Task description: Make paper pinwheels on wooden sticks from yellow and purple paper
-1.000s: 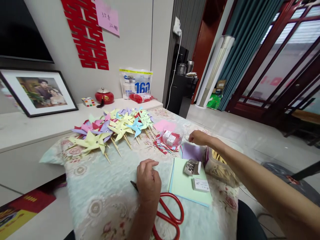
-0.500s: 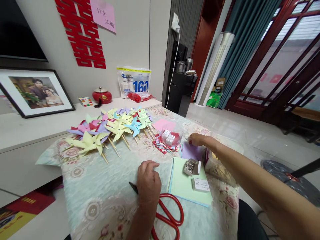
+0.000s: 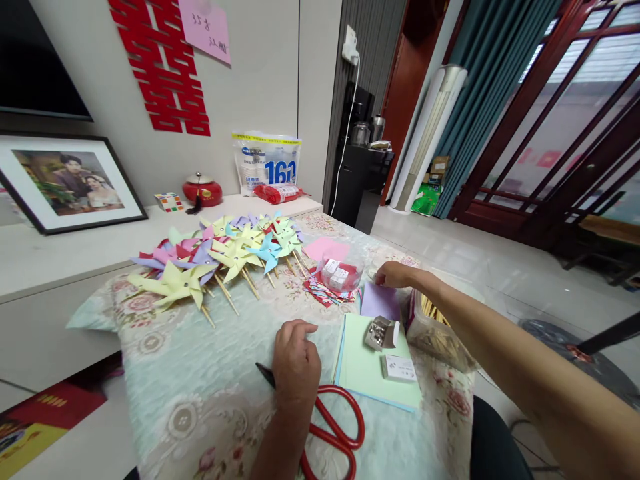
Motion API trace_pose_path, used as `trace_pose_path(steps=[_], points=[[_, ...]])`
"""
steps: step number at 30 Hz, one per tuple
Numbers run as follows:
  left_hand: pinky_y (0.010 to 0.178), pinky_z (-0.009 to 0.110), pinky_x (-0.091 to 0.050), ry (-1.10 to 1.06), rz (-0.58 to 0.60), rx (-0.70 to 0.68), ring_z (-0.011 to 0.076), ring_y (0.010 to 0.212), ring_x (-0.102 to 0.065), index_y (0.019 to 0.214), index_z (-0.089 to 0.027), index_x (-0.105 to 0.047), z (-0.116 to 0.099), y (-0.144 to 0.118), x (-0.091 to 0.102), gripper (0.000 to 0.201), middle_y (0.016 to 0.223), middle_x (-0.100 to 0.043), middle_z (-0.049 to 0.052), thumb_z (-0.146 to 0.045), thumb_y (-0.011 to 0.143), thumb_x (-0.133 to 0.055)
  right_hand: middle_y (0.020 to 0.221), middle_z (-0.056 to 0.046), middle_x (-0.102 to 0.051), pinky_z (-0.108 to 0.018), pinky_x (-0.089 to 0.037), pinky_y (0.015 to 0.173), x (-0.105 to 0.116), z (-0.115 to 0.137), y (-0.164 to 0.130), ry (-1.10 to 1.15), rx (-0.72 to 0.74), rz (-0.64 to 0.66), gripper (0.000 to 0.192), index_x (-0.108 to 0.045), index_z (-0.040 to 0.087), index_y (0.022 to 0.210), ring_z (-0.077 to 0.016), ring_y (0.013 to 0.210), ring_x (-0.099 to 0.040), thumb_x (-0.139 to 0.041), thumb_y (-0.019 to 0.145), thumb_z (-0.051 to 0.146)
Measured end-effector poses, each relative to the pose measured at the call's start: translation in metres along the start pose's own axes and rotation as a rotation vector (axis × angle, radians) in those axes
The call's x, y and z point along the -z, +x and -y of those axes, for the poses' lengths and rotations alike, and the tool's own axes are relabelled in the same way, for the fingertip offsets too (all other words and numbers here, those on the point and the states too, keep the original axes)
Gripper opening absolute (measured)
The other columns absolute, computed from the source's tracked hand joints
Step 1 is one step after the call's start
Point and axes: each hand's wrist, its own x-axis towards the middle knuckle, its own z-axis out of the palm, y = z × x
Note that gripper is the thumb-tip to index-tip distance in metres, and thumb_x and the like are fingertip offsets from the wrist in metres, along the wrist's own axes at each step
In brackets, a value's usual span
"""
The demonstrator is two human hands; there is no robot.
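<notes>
My left hand (image 3: 297, 360) rests back-up on the tablecloth, its fingers loosely curled with no object showing in them. Under its wrist lie scissors with red handles (image 3: 340, 437); a dark blade tip pokes out on the left. My right hand (image 3: 394, 274) reaches to the far right, fingers closed at the edge of the purple paper (image 3: 379, 300). A small pale thing shows by its fingertips, too unclear to name. Closer in, a stack of light green paper (image 3: 367, 367) carries an opened small box of metal pins (image 3: 379, 333) and a closed white box (image 3: 399, 368).
Several paper pinwheels (image 3: 235, 257) on sticks lie at the back left. A clear round tub (image 3: 341, 273) sits on colourful paper strips (image 3: 327, 293). Beneath my right forearm stands a plastic container of wooden sticks (image 3: 435, 337). A framed photo (image 3: 75, 183) leans on the cabinet.
The view has shifted slightly. My right hand has drawn a little toward the left at the purple paper; my left hand stays where it was.
</notes>
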Motion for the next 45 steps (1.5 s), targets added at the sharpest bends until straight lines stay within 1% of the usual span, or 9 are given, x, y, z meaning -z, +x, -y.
trace_pose_path(steps=[4, 9, 14, 24, 29, 36, 40, 43, 45], points=[[0.08, 0.036, -0.049, 0.005, 0.022, 0.013, 0.0233, 0.089, -0.06, 0.088, -0.02, -0.062, 0.001, -0.001, 0.0, 0.034, 0.089, -0.063, 0.006, 0.004, 0.074, -0.042, 0.125, -0.008, -0.064, -0.041, -0.057, 0.086, 0.006, 0.0, -0.002, -0.053, 0.016, 0.14, 0.029, -0.063, 0.017, 0.12, -0.0231, 0.103, -0.066, -0.062, 0.097, 0.033], [0.079, 0.036, -0.049, 0.012, 0.027, 0.018, 0.0234, 0.088, -0.06, 0.087, -0.019, -0.063, 0.001, -0.001, -0.001, 0.033, 0.089, -0.064, 0.006, 0.004, 0.073, -0.042, 0.126, -0.008, -0.064, -0.042, -0.057, 0.088, 0.01, 0.004, -0.003, -0.102, 0.041, 0.172, 0.028, -0.064, 0.017, 0.12, -0.0235, 0.105, -0.065, -0.062, 0.097, 0.033], [0.08, 0.035, -0.05, 0.006, 0.021, 0.029, 0.0232, 0.088, -0.061, 0.087, -0.018, -0.063, 0.001, 0.0, -0.002, 0.034, 0.088, -0.064, 0.006, 0.004, 0.074, -0.041, 0.125, -0.008, -0.064, -0.042, -0.057, 0.088, 0.012, 0.004, -0.005, -0.141, 0.06, 0.173, 0.028, -0.064, 0.017, 0.12, -0.0235, 0.105, -0.065, -0.062, 0.096, 0.033], [0.08, 0.036, -0.049, -0.006, 0.034, 0.046, 0.0236, 0.088, -0.061, 0.087, -0.019, -0.062, -0.001, -0.001, -0.002, 0.034, 0.088, -0.063, 0.006, 0.003, 0.074, -0.041, 0.121, -0.008, -0.066, -0.042, -0.057, 0.088, 0.012, 0.002, -0.007, -0.165, 0.041, 0.146, 0.028, -0.064, 0.016, 0.119, -0.0228, 0.103, -0.066, -0.063, 0.096, 0.033], [0.08, 0.036, -0.05, -0.003, 0.032, 0.031, 0.0237, 0.088, -0.061, 0.088, -0.019, -0.062, 0.0, 0.0, -0.001, 0.034, 0.088, -0.063, 0.006, 0.003, 0.074, -0.041, 0.12, -0.008, -0.067, -0.042, -0.056, 0.088, 0.014, 0.006, -0.01, -0.191, 0.042, 0.136, 0.028, -0.064, 0.017, 0.119, -0.022, 0.101, -0.067, -0.063, 0.096, 0.033], [0.079, 0.036, -0.05, 0.002, 0.021, 0.015, 0.0235, 0.087, -0.062, 0.087, -0.018, -0.062, 0.0, 0.0, -0.002, 0.034, 0.088, -0.063, 0.006, 0.004, 0.073, -0.041, 0.109, -0.005, -0.07, -0.04, -0.056, 0.086, 0.023, 0.012, -0.02, -0.241, 0.047, 0.134, 0.024, -0.069, 0.015, 0.105, -0.0214, 0.097, -0.068, -0.063, 0.096, 0.036], [0.079, 0.036, -0.05, -0.005, 0.024, 0.02, 0.0234, 0.087, -0.062, 0.086, -0.019, -0.062, 0.001, -0.001, -0.002, 0.033, 0.087, -0.063, 0.006, 0.003, 0.073, -0.041, 0.101, -0.004, -0.072, -0.037, -0.055, 0.083, 0.03, 0.011, -0.026, -0.24, 0.058, 0.101, 0.019, -0.07, 0.014, 0.098, -0.021, 0.094, -0.068, -0.067, 0.092, 0.033], [0.08, 0.036, -0.05, -0.009, 0.034, 0.027, 0.0234, 0.087, -0.062, 0.087, -0.02, -0.061, 0.001, -0.001, -0.002, 0.033, 0.088, -0.063, 0.005, 0.003, 0.073, -0.041, 0.094, -0.003, -0.074, -0.033, -0.053, 0.079, 0.029, 0.009, -0.027, -0.238, 0.072, 0.078, 0.015, -0.072, 0.014, 0.093, -0.0211, 0.092, -0.068, -0.071, 0.087, 0.028], [0.08, 0.036, -0.05, -0.007, 0.04, 0.029, 0.0236, 0.088, -0.062, 0.088, -0.02, -0.061, 0.001, -0.001, -0.001, 0.034, 0.088, -0.063, 0.005, 0.003, 0.073, -0.042, 0.094, -0.003, -0.073, -0.033, -0.053, 0.079, 0.026, 0.008, -0.026, -0.245, 0.079, 0.067, 0.016, -0.071, 0.014, 0.094, -0.0208, 0.091, -0.068, -0.071, 0.088, 0.029]])
